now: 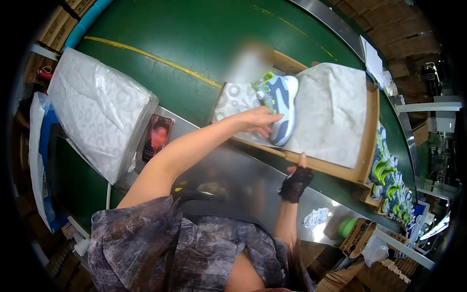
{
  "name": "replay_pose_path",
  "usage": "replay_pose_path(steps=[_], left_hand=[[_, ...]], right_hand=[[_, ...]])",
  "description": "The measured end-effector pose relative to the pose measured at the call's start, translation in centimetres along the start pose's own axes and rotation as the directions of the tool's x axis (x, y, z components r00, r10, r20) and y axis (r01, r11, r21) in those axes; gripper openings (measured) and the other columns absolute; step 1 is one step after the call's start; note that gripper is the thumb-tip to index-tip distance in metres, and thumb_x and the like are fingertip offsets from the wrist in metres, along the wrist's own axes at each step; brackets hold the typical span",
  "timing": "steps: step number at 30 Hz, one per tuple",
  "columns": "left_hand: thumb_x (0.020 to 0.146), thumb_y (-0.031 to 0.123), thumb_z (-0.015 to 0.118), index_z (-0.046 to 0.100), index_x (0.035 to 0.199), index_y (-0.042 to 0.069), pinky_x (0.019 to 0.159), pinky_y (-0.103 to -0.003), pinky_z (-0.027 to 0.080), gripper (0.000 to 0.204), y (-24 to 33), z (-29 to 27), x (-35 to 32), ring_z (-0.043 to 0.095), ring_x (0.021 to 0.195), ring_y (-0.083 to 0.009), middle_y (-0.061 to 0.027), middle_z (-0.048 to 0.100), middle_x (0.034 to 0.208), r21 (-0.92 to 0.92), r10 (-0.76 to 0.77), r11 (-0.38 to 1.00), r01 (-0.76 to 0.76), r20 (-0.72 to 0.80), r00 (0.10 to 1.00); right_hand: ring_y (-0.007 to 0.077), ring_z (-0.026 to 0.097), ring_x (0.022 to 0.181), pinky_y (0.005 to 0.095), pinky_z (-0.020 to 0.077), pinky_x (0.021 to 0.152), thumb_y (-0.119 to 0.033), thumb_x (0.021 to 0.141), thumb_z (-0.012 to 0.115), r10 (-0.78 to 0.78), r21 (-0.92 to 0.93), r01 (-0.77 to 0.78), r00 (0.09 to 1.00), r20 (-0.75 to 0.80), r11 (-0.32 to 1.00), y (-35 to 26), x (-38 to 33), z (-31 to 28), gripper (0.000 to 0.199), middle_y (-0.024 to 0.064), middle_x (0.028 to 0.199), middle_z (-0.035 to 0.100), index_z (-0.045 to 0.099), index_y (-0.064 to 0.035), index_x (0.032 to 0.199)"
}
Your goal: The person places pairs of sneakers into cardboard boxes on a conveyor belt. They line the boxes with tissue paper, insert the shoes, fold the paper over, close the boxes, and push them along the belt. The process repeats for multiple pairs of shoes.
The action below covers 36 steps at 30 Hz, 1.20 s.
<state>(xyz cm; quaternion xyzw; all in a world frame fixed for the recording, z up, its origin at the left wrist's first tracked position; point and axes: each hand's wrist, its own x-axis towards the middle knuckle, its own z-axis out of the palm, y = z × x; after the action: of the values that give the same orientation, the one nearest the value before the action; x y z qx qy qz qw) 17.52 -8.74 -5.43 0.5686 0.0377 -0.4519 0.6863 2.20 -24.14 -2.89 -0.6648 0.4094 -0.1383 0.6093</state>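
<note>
A blue, grey and white sneaker [282, 104] with lime-green trim lies on its side in an open brown cardboard shoe box [321, 168]. My left hand [258, 120] reaches over the box's near edge onto the sneaker, its index finger laid across the shoe and the other fingers curled against it. White tissue paper [331, 114] covers the right part of the box, and patterned paper [237, 100] lines the left. My right hand [296, 181], in a black fingerless glove, grips the box's near edge with the thumb up; its other fingers are mostly hidden.
A green conveyor belt [194, 34] with a yellow line runs behind the metal ledge [219, 168]. To the left stand a plastic-wrapped stack of patterned paper [97, 107] and a phone [158, 137]. Several similar sneakers [389, 180] line the right; crumpled paper [316, 218] lies nearer.
</note>
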Motion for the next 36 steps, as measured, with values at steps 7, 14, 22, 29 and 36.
replay_pose_path(steps=[7,14,22,29,36], left_hand=[[0.088,0.046,0.042,0.056,0.104,-0.003,0.077,-0.033,0.042,0.053,1.1,-6.3,-7.4,0.054,0.091,-0.0207,-0.0116,0.059,0.091,0.156,0.45,0.838,-0.523,-0.741,0.499],[0.082,0.042,0.051,0.057,0.101,-0.003,0.076,-0.033,0.043,0.049,-4.7,-8.4,-3.6,0.056,0.085,-0.0217,-0.0129,0.06,0.094,0.536,0.501,0.826,-0.172,-0.56,0.66],[0.079,0.043,0.05,0.047,0.117,0.002,0.083,-0.033,0.044,0.056,-2.0,-7.9,-6.0,0.055,0.096,-0.0201,-0.0113,0.056,0.109,-0.53,0.213,0.804,-0.268,-0.163,0.963],[0.08,0.041,0.046,0.046,0.117,0.002,0.078,-0.031,0.047,0.053,-4.9,-3.7,-12.9,0.057,0.093,-0.0179,-0.0119,0.056,0.106,-0.603,0.358,0.702,-0.38,-0.163,0.919],[0.089,0.032,0.039,0.054,0.096,0.004,0.057,-0.025,0.049,0.032,-5.9,-7.7,-28.8,0.057,0.067,-0.0123,-0.0039,0.058,0.083,-0.679,0.661,0.276,-0.68,-0.38,0.647]], right_hand=[[0.0243,0.056,0.076,0.0308,0.0479,0.063,0.007,0.065,0.056,-0.632,-0.468,0.758,0.644,0.43,0.454,1.0,-0.4,2.5,0.06,0.0125,0.111,0.045,0.04,-0.0076,0.121],[0.0277,0.059,0.072,0.0331,0.0489,0.057,0.007,0.059,0.053,-0.506,-0.593,0.805,0.52,0.688,0.022,2.5,0.0,3.1,0.078,0.0147,0.122,0.039,0.036,-0.0178,0.13],[0.0274,0.059,0.082,0.0331,0.0496,0.066,0.01,0.06,0.051,-0.49,-0.509,0.859,0.466,0.737,0.052,-4.9,-2.4,1.8,0.068,0.0116,0.121,0.044,0.045,-0.015,0.123],[0.0235,0.059,0.083,0.0285,0.0494,0.067,0.009,0.06,0.058,-0.673,-0.393,0.92,0.295,0.678,0.008,-8.5,-8.1,-3.3,0.056,0.0127,0.118,0.046,0.055,-0.0077,0.114],[0.008,0.042,0.054,0.0195,0.0317,0.047,-0.011,0.083,0.055,-0.514,-0.165,0.514,0.857,0.048,0.842,-2.7,-8.3,-7.6,0.019,0.01,0.092,0.056,0.057,-0.0011,0.099]])
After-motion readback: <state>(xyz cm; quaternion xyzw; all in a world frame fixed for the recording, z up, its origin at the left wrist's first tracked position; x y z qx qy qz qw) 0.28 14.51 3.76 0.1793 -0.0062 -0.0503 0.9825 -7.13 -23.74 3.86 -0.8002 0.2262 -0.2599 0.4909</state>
